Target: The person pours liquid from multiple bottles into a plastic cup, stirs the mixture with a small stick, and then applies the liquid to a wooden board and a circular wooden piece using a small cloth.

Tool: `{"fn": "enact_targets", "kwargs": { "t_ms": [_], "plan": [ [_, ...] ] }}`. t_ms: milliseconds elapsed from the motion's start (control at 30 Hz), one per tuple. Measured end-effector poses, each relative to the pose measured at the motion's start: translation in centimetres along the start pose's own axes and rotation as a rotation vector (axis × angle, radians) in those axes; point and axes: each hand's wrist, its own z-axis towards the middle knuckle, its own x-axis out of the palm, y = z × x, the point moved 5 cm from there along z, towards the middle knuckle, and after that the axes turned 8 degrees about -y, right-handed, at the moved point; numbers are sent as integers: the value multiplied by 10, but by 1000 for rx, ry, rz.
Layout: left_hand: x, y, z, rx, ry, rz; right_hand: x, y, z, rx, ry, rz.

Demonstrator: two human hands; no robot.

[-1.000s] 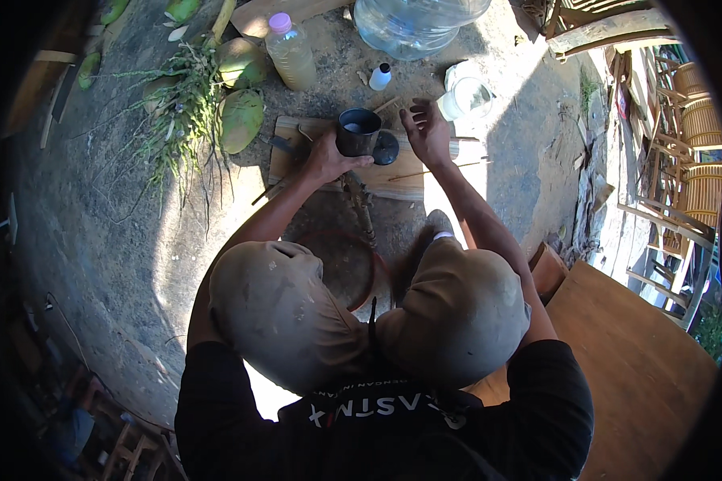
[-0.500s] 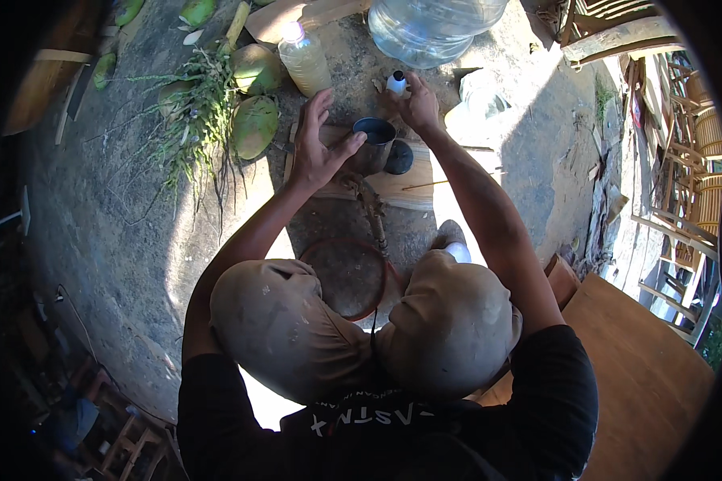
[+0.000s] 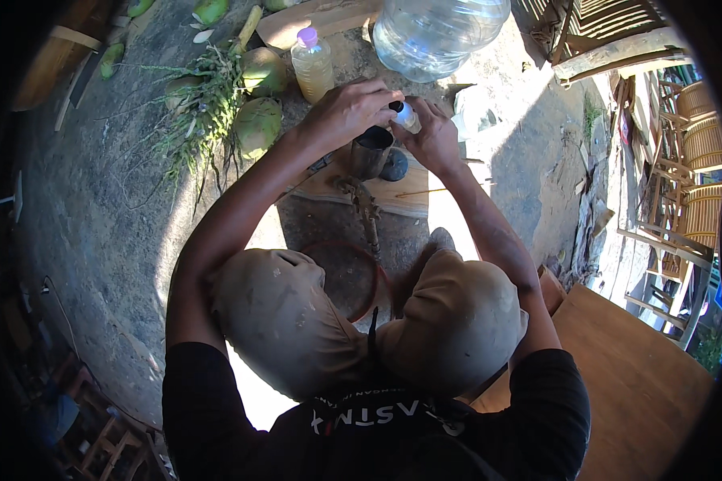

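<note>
Two changes: lifted small bottle [image 3: 410, 119] from beyond cup [image 3: 371, 156]; brought left hand [image 3: 345, 113] from beside cup to black cap [image 3: 395, 106]. Clasped bottle in right hand [image 3: 435, 143], near cup's far right; could not tell left hand's grip. Left cup unheld.

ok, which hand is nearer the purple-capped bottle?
Left. The left hand is just below and right of the purple-capped bottle in view; the right hand is farther right, holding the small white bottle.
</note>
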Motion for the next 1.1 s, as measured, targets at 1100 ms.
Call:
{"fn": "enact_targets", "kwargs": {
  "t_ms": [1100],
  "plan": [
    [29, 30, -82, -454, -250, -450, -13, 19, -17, -273, -58, -362]
  ]
}}
